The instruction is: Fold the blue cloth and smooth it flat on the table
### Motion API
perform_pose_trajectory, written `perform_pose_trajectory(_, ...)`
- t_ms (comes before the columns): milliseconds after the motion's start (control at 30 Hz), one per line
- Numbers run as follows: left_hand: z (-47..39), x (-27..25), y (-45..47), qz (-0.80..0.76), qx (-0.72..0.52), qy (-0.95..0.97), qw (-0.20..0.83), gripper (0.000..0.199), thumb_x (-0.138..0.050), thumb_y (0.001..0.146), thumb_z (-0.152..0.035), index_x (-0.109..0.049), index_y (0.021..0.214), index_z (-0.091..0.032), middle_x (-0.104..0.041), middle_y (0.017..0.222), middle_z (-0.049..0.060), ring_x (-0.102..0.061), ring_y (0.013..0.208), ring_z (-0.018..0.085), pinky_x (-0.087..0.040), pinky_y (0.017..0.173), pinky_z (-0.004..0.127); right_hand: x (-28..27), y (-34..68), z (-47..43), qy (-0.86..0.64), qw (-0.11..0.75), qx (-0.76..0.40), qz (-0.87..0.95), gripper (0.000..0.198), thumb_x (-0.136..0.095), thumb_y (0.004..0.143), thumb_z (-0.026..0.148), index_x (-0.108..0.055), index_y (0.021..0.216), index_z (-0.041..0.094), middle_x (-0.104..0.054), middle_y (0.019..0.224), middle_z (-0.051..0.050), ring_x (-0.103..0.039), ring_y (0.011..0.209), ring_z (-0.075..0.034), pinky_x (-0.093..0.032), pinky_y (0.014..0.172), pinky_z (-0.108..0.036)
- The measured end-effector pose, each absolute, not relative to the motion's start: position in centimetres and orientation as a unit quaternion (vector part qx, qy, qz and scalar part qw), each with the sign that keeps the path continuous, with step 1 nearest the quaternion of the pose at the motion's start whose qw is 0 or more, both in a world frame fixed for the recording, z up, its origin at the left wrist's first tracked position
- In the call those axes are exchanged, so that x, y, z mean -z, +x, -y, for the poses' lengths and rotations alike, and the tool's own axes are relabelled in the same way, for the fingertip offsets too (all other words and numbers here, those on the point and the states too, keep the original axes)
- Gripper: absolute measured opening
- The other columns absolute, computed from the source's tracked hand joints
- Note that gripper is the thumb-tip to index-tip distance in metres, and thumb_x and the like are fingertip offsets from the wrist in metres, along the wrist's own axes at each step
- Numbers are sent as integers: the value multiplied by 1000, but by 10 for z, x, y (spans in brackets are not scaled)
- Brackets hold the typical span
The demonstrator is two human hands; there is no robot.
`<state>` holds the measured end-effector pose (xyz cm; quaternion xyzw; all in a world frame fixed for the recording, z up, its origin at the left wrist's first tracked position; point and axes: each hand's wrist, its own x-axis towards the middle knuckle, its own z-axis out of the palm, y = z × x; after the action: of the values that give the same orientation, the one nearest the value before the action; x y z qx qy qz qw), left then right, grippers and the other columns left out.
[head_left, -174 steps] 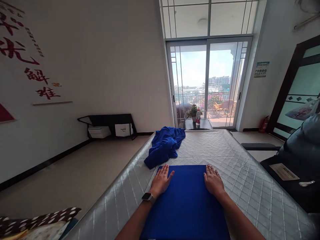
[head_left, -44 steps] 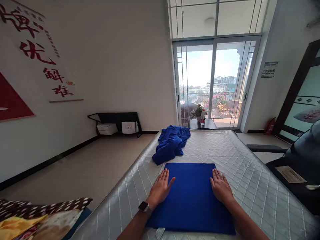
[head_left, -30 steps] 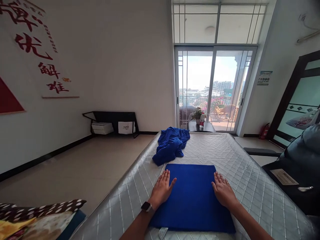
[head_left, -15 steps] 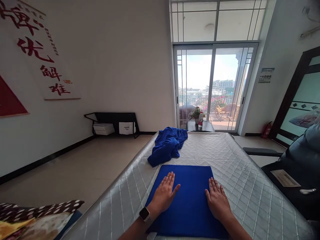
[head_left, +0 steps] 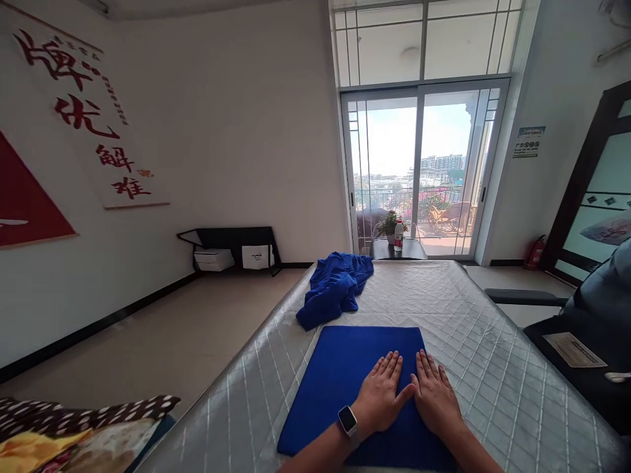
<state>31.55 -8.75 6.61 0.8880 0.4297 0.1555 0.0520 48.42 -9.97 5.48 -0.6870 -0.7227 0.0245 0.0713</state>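
Note:
A flat blue cloth (head_left: 340, 374) lies spread in a near-rectangle on the silver quilted mattress (head_left: 497, 368). My left hand (head_left: 383, 393), with a smartwatch (head_left: 348, 419) on its wrist, rests flat on the right part of the cloth, fingers stretched forward. My right hand (head_left: 436, 394) lies flat at the cloth's right edge, its fingers also straight. The two thumbs are close together, nearly touching. Farther up the mattress sits a crumpled blue cloth (head_left: 335, 289), apart from both hands.
Patterned bedding (head_left: 73, 433) is at the lower left. A black chair (head_left: 582, 355) with a card on it stands right of the mattress. Beyond the far edge is a small table (head_left: 414, 251) with a bottle (head_left: 398, 236). A low black rack (head_left: 231, 240) stands by the wall.
My left hand has slid right across the flat cloth, from its left side to beside my right hand. My right hand has stayed at the right edge. The view has shifted slightly.

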Motion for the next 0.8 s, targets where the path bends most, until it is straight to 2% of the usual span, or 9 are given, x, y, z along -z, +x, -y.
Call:
perform_pose_trajectory(200, 93, -72, 236, -507, -102, 854, 58, 72, -18, 100, -60, -24, 154, -13, -24, 160, 11, -21, 148, 24, -26, 120, 46, -55, 483, 100, -691, 84, -29, 717, 64, -18, 96, 37, -21, 154, 9, -16, 161, -7, -10, 149, -20, -8, 121, -43)
perform_pose_trajectory(367, 101, -63, 182, -556, -117, 821, 45, 71, -22, 100, -60, -21, 154, -15, -24, 160, 10, -22, 147, 25, -26, 120, 47, -52, 484, 99, -690, 68, -19, 720, 64, -17, 96, 37, -21, 154, 9, -16, 161, -6, -10, 149, -19, -9, 122, -42)
perform_pose_trajectory(533, 104, -53, 167, -565, -141, 812, 40, 68, -24, 101, -58, -17, 155, -19, -22, 160, 9, -23, 147, 26, -27, 119, 47, -44, 485, 96, -683, 87, -1, 726, 64, -19, 96, 38, -25, 154, 10, -18, 161, -6, -13, 149, -19, -12, 121, -42)
perform_pose_trajectory(800, 96, -43, 160, -589, -155, 793, 27, 71, -24, 99, -60, -21, 155, -16, -23, 160, 9, -24, 147, 27, -29, 118, 48, -45, 484, 95, -692, 72, 6, 719, 63, -18, 96, 38, -25, 154, 11, -19, 161, -6, -14, 148, -18, -15, 121, -42)
